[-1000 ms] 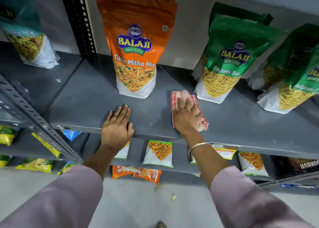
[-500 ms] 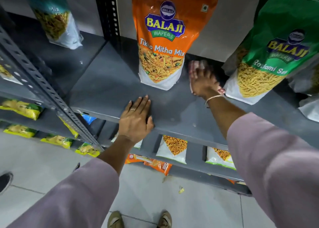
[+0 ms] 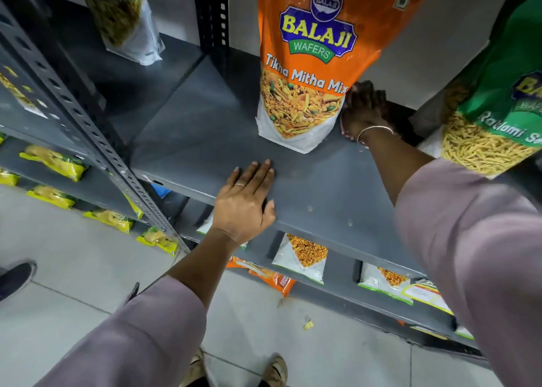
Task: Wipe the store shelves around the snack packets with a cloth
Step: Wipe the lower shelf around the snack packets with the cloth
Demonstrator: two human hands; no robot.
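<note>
Deep between packets, right hand fingers hide the cloth, grip unclear; left hand lies flat.

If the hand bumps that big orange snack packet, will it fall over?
Probably easily. The Tikha Mitha Mix packet stands tall on a narrow base, so it looks tippy. It seems puffy and light, so the right hand beside it could shove it. The smooth grey shelf might let it slide.

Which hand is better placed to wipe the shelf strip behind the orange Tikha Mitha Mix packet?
Right. The right hand is already deep on the shelf, beside the orange packet near the back wall. The left hand lies flat at the front edge and appears empty.
</note>
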